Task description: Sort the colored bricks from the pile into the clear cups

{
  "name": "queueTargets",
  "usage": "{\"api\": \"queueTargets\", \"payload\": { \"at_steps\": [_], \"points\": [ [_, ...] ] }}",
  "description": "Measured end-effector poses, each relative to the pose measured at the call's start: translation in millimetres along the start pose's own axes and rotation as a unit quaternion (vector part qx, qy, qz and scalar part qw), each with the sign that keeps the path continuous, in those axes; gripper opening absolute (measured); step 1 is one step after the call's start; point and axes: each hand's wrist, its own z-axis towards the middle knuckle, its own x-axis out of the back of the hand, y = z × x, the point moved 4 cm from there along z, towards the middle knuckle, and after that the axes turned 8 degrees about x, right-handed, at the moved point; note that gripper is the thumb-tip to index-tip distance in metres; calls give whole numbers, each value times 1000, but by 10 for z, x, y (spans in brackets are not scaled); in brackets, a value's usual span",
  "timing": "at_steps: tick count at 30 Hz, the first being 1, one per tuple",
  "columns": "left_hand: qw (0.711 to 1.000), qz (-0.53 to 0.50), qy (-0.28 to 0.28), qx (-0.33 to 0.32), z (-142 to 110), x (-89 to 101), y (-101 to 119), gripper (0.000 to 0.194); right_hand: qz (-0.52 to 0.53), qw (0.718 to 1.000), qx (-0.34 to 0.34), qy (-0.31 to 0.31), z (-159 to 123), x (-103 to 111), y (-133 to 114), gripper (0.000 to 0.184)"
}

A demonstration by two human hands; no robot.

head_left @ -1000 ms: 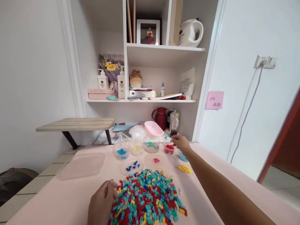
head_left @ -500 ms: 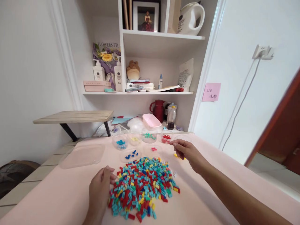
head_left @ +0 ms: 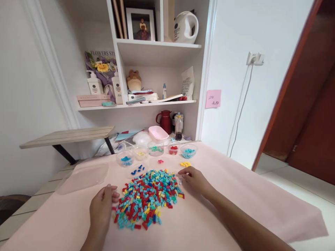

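A heap of small red, blue, teal and yellow plastic pieces [head_left: 148,197] lies on the pink table [head_left: 235,195]. My left hand [head_left: 102,205] rests at the heap's left edge, fingers curled loosely, touching the pieces. My right hand [head_left: 193,178] sits at the heap's right edge, fingers bent down over a few small pale bits; whether it holds one is unclear. Behind the heap stand small clear cups: blue [head_left: 126,159], yellow [head_left: 140,153], green [head_left: 156,149], red [head_left: 173,149], teal [head_left: 188,151]. Loose yellow pieces [head_left: 185,164] and dark blue pieces [head_left: 138,170] lie on clear lids.
A clear plastic lid [head_left: 85,176] lies at the table's left. A pink tub [head_left: 158,133], red jug [head_left: 165,121] and bottles [head_left: 178,126] stand behind the cups under the shelves. A wooden bench [head_left: 68,136] is at left, a brown door [head_left: 309,115] at right.
My right hand drew back from the cups at the rear and came down to the heap's right edge. The camera swung right, so everything shifted left. My left hand stayed by the heap.
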Motion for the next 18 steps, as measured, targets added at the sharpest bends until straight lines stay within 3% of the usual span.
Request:
{"api": "queueTargets", "payload": {
  "at_steps": [6, 13, 18],
  "points": [
    [1000, 11, -21, -2, 37, -14, -28, 48, -82, 994, 71, -26, -30, -47, 28, 34],
    [1000, -10, -26, 14, 47, -33, -28, 47, -92, 988, 94, -76, -37, 38, 18, 28],
    [1000, 9, -26, -6, 76, -27, -48, 46, -97, 988, 95, -79, -41, 62, -26, 18]
  ]
}}
